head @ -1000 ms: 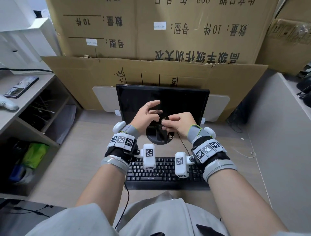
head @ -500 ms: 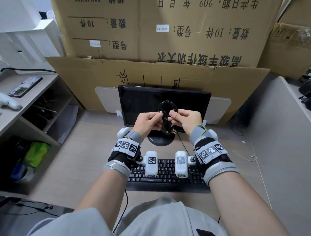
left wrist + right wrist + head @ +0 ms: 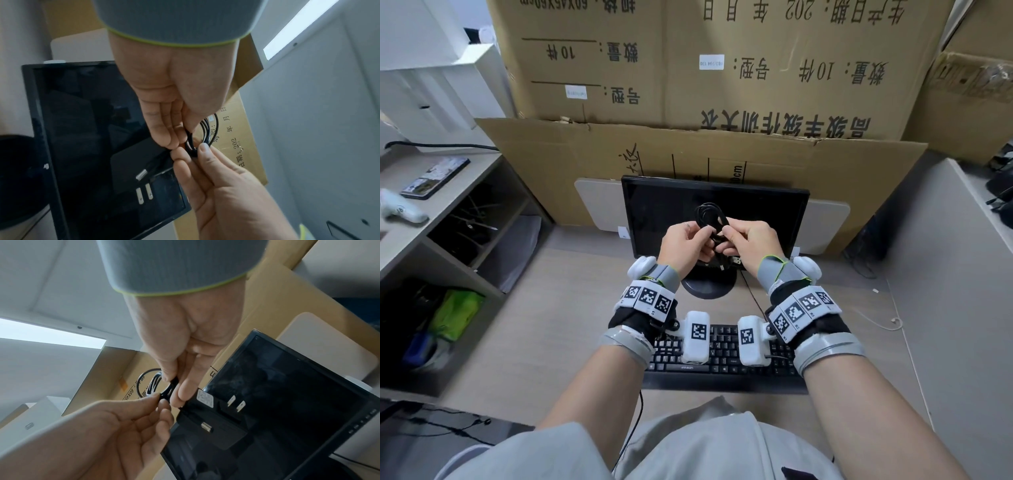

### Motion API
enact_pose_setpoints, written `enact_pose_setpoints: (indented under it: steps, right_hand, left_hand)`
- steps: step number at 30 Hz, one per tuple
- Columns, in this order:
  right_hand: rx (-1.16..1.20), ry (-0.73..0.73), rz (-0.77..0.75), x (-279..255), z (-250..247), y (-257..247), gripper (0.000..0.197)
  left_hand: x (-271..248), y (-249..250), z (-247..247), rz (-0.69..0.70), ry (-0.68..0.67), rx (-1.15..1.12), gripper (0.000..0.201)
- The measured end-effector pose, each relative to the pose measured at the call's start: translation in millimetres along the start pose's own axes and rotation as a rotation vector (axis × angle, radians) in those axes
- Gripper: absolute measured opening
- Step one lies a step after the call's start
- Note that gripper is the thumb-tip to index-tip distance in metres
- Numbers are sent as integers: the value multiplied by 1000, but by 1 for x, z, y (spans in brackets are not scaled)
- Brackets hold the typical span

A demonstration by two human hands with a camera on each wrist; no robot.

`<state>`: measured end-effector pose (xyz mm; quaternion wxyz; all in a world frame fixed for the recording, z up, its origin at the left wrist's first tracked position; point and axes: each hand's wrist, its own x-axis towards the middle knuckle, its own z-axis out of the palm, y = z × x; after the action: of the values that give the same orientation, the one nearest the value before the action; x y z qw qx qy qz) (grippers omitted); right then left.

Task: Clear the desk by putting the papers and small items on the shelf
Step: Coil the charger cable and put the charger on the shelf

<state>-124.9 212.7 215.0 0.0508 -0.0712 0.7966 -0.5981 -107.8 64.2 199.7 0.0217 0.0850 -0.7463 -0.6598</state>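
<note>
A coiled black cable (image 3: 708,213) with a black charger block hangs in front of the monitor (image 3: 774,209), held by both hands. My left hand (image 3: 697,236) pinches the coil from the left and my right hand (image 3: 726,236) pinches it from the right. In the left wrist view, the left hand (image 3: 180,138) meets the right hand (image 3: 191,154) on the cable (image 3: 208,129), and the charger block (image 3: 141,162) hangs below with its prongs showing. In the right wrist view, the right hand (image 3: 175,387) grips the cable (image 3: 153,382) above the charger block (image 3: 216,418). The shelf (image 3: 431,226) stands at the left.
A black keyboard (image 3: 722,356) lies under my wrists. On the shelf top are a flat dark device (image 3: 434,176) and a white controller (image 3: 400,210); a green packet (image 3: 457,313) sits in a lower bay. Cardboard boxes (image 3: 722,85) stand behind. A thin white cable (image 3: 887,322) lies at right.
Both hands rose from the monitor's stand to in front of the screen. The left hand, open a second ago, now pinches the coil together with the right hand.
</note>
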Motion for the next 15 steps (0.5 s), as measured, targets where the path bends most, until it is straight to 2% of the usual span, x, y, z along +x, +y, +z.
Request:
enact_pose_setpoints:
  steps: [4,6,8,10,13,15]
  right_hand:
    - [-105,11,-44,-2,-1,-4,24]
    - [-197,8,-84,-5,-2,-7,22]
    - [-276,-19,-144,-5,-1,-7,18]
    - [-331,-35,-183,-4,0,-9,18]
    - [-354,-6,-229,-3,2,-9,24]
    - [-278,13,-216,-5,1,-11,22]
  left_hand:
    - [3,5,-1,-41,-75,76,24]
    - [2,10,0,-92,-133,51,34]
    - [2,10,0,-60,-139,128,48]
    - [2,9,0,-11,-108,208,53]
    - [4,6,-1,22,-88,185,44]
    - [3,3,0,37,-67,138,39]
